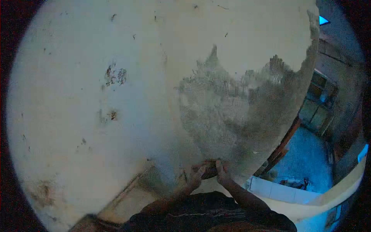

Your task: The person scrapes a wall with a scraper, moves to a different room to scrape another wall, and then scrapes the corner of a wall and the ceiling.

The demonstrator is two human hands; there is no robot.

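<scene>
Both hands are together low in the middle of the head view, close to the wall. Between them is a small, dark brown rectangular piece [210, 170]; I cannot tell what it is made of. My left hand [196, 174] grips its left end, the thumb on the near face. On the right end, my right hand [223, 173] is closed with its thumb pointing up. Just beyond the piece is a rough grey patch [232, 112] on the pale wall [143, 96], with a jagged upper border.
Dark stains [112, 75] mark the wall on the left. A pale ledge [127, 193] runs diagonally at lower left. Past the wall's edge at right are a blue-lit floor [309, 154], a white tiled strip [282, 191], a cabinet-like unit [317, 108] and a curved pale rim [332, 197].
</scene>
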